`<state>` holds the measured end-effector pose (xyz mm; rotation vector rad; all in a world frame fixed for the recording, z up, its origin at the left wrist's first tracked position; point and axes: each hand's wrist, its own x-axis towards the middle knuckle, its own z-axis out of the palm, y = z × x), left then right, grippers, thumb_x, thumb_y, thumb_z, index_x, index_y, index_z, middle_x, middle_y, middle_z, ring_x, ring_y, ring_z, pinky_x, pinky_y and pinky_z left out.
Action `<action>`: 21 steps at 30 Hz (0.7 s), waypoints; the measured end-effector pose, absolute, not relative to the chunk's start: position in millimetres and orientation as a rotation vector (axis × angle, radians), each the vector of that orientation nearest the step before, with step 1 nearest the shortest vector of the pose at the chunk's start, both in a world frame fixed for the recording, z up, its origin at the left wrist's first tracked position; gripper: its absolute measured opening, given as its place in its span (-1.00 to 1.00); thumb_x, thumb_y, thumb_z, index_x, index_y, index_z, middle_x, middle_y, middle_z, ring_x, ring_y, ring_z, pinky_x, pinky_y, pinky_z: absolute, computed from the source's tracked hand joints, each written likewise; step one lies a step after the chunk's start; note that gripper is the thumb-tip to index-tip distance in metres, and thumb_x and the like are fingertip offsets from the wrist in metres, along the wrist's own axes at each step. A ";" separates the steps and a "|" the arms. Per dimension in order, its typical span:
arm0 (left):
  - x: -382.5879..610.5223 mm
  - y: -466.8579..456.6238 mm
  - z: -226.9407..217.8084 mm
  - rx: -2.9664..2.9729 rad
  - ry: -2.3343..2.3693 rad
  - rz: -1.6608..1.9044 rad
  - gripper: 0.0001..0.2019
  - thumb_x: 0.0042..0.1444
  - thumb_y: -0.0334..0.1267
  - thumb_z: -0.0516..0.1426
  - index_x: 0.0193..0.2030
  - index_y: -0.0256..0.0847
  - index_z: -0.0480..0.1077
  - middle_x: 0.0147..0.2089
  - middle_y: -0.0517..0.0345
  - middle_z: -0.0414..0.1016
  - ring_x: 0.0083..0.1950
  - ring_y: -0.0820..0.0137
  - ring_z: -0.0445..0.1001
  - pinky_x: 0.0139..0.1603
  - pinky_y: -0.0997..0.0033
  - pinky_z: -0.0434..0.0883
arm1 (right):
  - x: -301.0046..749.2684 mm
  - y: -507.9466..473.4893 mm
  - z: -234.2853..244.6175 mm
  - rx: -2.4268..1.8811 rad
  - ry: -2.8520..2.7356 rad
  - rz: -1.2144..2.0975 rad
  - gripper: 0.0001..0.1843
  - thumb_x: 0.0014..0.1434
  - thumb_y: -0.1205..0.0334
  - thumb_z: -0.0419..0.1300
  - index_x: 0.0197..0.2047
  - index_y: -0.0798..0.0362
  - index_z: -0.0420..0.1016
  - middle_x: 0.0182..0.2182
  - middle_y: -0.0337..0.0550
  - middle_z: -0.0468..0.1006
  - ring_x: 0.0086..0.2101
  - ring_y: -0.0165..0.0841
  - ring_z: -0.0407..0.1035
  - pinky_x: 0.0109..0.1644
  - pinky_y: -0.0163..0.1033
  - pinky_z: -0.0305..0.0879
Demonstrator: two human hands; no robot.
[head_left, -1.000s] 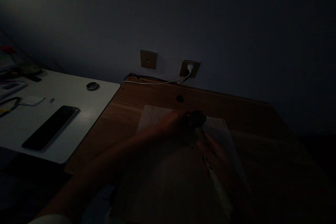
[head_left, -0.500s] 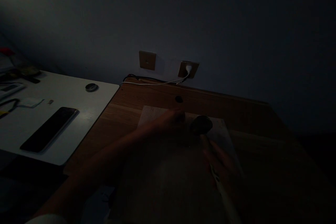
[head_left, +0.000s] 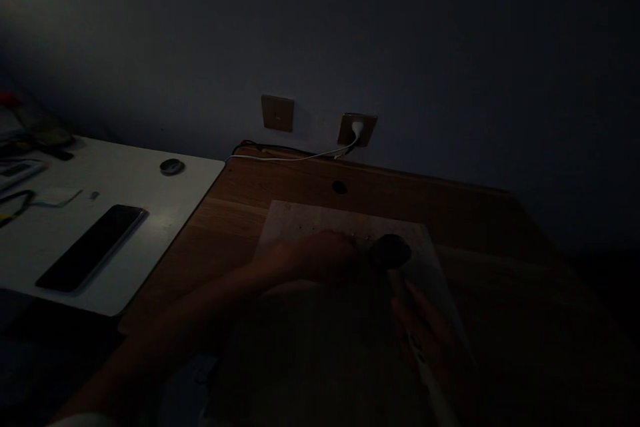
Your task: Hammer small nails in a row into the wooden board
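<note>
My right hand [head_left: 431,328] is wrapped round the pale handle of a mallet [head_left: 390,252]. Its dark, rounded head hangs over the right part of a light board [head_left: 285,215] lying on the wooden table. Just left of the mallet head, my left hand [head_left: 325,255] rests low over the board with its fingers curled together. Whatever those fingers pinch is lost in the dark. Small marks or nubs [head_left: 367,237] show in a row along the board's far side, too dim to identify.
A white table [head_left: 197,183] adjoins on the left, bearing a phone [head_left: 93,247], a round tin-like object [head_left: 171,167] and several dim items. Behind stands a wall with two sockets; a white plug [head_left: 357,127] and cable run from one. A dark round hole [head_left: 339,187] marks the wooden tabletop.
My left hand has moved nearer to me, uncovering small marks along the board's far side. The mallet head has shifted slightly right and nearer, still in my right hand.
</note>
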<state>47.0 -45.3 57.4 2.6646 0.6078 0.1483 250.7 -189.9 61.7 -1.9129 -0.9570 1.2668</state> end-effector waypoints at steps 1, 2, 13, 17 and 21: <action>47.5 -47.2 58.1 2.669 0.600 0.157 -0.93 0.16 -0.39 0.20 -0.29 -0.23 0.53 -0.21 -0.03 0.60 -0.27 0.23 0.56 -0.32 0.34 0.40 | 250.7 -190.8 62.6 -1.918 -0.960 1.258 -0.14 0.00 -0.40 0.31 0.25 -0.10 0.47 -0.35 -0.17 0.62 -0.36 -0.20 0.53 -0.37 -0.20 0.46; 47.6 -48.8 58.8 2.665 0.597 0.162 -0.93 0.15 -0.41 0.20 -0.31 -0.23 0.52 -0.23 -0.02 0.60 -0.27 0.23 0.56 -0.33 0.34 0.39 | 250.2 -191.7 64.0 -1.924 -0.965 1.244 -0.15 0.01 -0.40 0.30 0.25 -0.10 0.47 -0.31 -0.14 0.64 -0.34 -0.19 0.54 -0.34 -0.19 0.47; 14.1 -12.4 53.7 2.379 0.952 0.363 -0.87 0.10 -0.50 0.17 -0.25 -0.26 0.51 -0.26 0.12 0.59 -0.29 0.39 0.53 -0.29 0.46 0.34 | 246.8 -193.4 66.7 -1.902 -0.969 1.244 -0.22 0.03 -0.33 0.30 0.24 -0.14 0.49 -0.41 -0.18 0.58 -0.38 -0.19 0.50 -0.38 -0.18 0.44; 12.3 -6.7 44.4 2.352 0.972 0.446 -0.82 0.14 -0.50 0.15 -0.20 -0.28 0.56 -0.21 0.06 0.63 -0.23 0.35 0.57 -0.21 0.44 0.38 | 244.8 -191.2 63.7 -1.911 -0.921 1.308 -0.18 0.11 -0.35 0.23 0.30 -0.06 0.41 -0.55 -0.28 0.44 -0.56 -0.28 0.36 -0.51 -0.21 0.30; 16.8 -7.5 42.2 2.388 0.974 0.466 -0.80 0.16 -0.51 0.14 -0.17 -0.26 0.58 -0.16 0.04 0.64 -0.17 0.33 0.58 -0.14 0.42 0.41 | 245.0 -189.8 63.7 -1.941 -0.924 1.298 -0.04 0.06 -0.37 0.26 0.38 0.02 0.30 -0.45 -0.24 0.51 -0.44 -0.26 0.44 -0.42 -0.22 0.37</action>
